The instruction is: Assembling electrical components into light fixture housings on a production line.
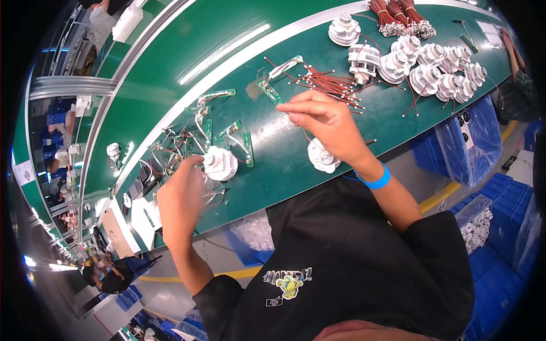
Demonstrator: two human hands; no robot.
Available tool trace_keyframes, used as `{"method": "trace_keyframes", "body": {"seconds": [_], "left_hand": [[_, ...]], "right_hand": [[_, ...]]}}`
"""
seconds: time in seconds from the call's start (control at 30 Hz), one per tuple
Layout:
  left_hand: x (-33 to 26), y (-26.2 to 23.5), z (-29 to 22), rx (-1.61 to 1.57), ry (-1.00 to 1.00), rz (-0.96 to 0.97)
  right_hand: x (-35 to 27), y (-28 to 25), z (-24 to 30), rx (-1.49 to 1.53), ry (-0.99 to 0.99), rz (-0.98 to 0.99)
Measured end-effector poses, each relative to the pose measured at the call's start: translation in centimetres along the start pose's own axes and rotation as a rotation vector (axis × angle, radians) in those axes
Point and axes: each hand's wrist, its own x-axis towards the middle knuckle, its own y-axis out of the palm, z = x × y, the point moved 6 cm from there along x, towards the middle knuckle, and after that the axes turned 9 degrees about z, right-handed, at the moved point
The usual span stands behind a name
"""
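Note:
My right hand pinches the lower end of a narrow green circuit board between thumb and fingertips, over the table. White wires run from the board's far end. Below that hand lies a white round motor housing with a thin lead. On the left, my left hand is slightly blurred, its index finger against another white housing; its other fingers are hidden, so I cannot tell whether it grips. Beside that housing, a green board stands near its red wire.
More boards with tangled wires lie beyond my left hand. Loose red wires, bundled red wires and several white housings occupy the right side. Blue bins stand past the table's near edge. Another person's arm shows far right.

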Motion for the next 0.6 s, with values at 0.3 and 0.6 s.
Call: {"method": "trace_keyframes", "body": {"seconds": [0.3,0.6], "left_hand": [[-0.6,1.8,1.2,-0.048,-0.003,0.355],[6.8,5.8,0.6,-0.167,0.305,0.067]], "right_hand": [[-0.4,-0.1,-1.0,0.201,0.244,-0.022],[-0.5,0.2,-1.0,0.159,0.077,-0.061]]}}
